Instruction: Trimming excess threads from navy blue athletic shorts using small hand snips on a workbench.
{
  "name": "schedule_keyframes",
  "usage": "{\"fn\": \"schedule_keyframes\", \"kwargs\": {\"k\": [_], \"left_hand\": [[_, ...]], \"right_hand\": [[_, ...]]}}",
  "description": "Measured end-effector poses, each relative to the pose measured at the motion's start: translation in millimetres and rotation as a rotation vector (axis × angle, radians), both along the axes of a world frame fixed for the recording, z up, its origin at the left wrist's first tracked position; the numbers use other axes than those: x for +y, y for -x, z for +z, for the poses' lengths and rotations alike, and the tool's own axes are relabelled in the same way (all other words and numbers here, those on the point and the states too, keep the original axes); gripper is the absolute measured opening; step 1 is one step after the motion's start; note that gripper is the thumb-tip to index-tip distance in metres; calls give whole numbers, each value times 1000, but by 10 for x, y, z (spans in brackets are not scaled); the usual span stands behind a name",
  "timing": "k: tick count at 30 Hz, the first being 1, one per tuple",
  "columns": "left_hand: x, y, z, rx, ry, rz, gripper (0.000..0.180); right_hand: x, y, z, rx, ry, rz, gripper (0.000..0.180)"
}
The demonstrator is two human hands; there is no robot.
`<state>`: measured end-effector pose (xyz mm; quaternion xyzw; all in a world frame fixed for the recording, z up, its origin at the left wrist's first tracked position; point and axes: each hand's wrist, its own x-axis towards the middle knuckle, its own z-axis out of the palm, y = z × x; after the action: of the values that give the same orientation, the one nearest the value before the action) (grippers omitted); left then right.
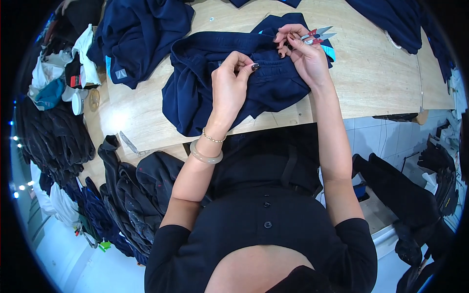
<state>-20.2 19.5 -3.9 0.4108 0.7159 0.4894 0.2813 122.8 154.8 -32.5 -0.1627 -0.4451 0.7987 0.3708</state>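
Observation:
A navy garment with a gathered waistband (195,46), likely trousers or shorts, lies bunched on the wooden table in front of me. My left hand (230,83) pinches the waistband's fabric between thumb and forefinger, and a beaded bracelet and a pale bangle circle that wrist. At the band's right end is my right hand (308,58), palm turned up, fingertips drawn together close to the cloth. Red-handled thread snips (320,35) sit in that hand, blades pointing right, away from the fabric. Whether its fingertips also hold a thread is too small to tell.
More navy garments lie on the table (371,88), one at the back left (139,39) and another at the back right (391,22). Dark clothes (144,190) are heaped below the table's left side. Black fabric (400,185) hangs at the lower right.

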Motion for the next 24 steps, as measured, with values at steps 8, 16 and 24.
{"fn": "schedule_keyframes", "kwargs": {"k": [8, 16, 24], "left_hand": [[-50, 98, 96, 40, 70, -181, 9], [-10, 196, 27, -3, 185, -267, 12], [86, 231, 56, -294, 226, -210, 14]], "right_hand": [[7, -8, 4, -14, -2, 0, 22], [-11, 41, 93, -100, -13, -27, 22], [-78, -23, 565, -318, 29, 27, 32]]}}
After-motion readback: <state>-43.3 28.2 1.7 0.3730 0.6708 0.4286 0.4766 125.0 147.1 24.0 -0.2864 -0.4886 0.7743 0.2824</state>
